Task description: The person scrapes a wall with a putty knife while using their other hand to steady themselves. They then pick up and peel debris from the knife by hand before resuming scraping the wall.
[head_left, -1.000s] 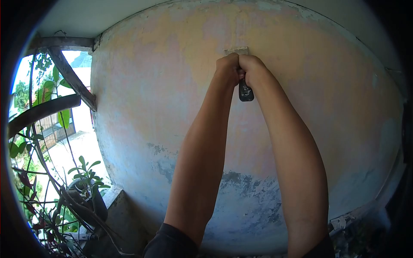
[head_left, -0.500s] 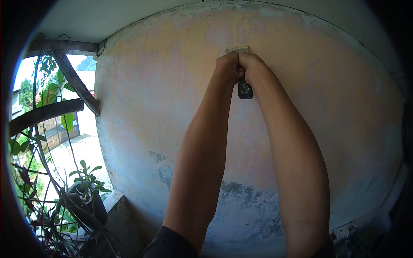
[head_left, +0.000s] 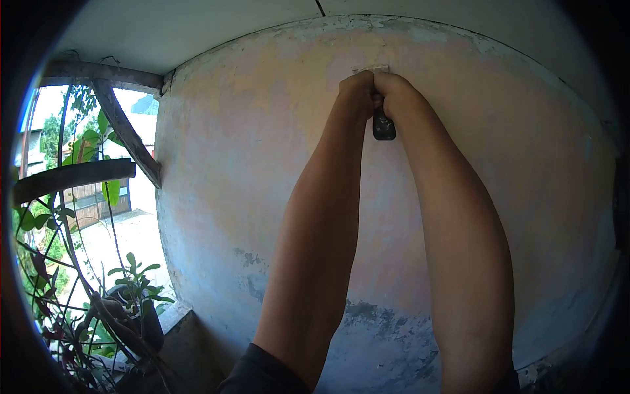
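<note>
Both my arms reach up and forward to a scraper (head_left: 384,126) with a black handle and a wide, pale blade. My left hand (head_left: 356,88) and my right hand (head_left: 396,90) are closed side by side around it, high on the wall. The handle's dark end hangs below my hands, and the blade's edge shows just above them, against the wall (head_left: 216,197). The wall has faded yellow, pink and blue paint, with dark peeled patches low down. My hands hide the middle of the scraper.
On the left, an opening with wooden beams (head_left: 125,128) shows bright ground outside. A potted plant (head_left: 152,325) and tangled stems stand at its ledge (head_left: 176,316). The ceiling (head_left: 230,23) curves above the wall.
The view has shifted, with wall and opening appearing lower and slightly farther right. My hands and the scraper appear a little higher and to the right, still gripped together.
</note>
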`<state>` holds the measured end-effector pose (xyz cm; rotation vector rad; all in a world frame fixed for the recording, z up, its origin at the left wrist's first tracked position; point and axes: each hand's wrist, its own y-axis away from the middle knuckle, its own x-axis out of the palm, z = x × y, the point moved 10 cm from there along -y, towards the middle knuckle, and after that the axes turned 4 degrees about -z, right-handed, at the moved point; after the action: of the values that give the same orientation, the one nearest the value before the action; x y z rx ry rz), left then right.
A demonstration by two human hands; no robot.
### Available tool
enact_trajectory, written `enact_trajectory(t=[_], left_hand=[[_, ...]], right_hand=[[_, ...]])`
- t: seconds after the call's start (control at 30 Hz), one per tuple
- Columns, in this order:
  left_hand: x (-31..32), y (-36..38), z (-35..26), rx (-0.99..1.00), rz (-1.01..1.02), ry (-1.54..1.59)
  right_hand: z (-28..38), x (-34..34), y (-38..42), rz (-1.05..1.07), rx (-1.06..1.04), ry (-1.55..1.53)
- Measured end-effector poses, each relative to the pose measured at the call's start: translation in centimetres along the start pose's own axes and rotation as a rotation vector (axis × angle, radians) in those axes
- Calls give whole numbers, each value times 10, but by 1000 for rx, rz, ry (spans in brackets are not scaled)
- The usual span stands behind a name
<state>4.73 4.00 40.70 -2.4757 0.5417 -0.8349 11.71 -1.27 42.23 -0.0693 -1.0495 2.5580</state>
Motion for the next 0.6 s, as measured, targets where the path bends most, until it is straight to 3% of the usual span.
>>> enact_trajectory(t=[0.2,0.27,0.37,0.43,0.5,0.57,0.6], left_hand=[[4,-7,-23,88,34,13],[0,20,-23,178,21,-23],[-11,120,-12,195,-102,-258],[-15,184,40,311,-49,-303],[-20,278,126,352,1,-398],[-23,393,260,40,194,-494],[-28,458,371,-101,445,-760]], right_hand=[[26,9,8,-68,11,44],[24,7,22,-96,24,115],[1,-18,110,-143,55,32],[-31,-52,199,-123,76,-2],[-92,-112,305,-236,104,-38],[-191,-202,443,-516,152,-20],[-262,-253,547,-764,651,-38]])
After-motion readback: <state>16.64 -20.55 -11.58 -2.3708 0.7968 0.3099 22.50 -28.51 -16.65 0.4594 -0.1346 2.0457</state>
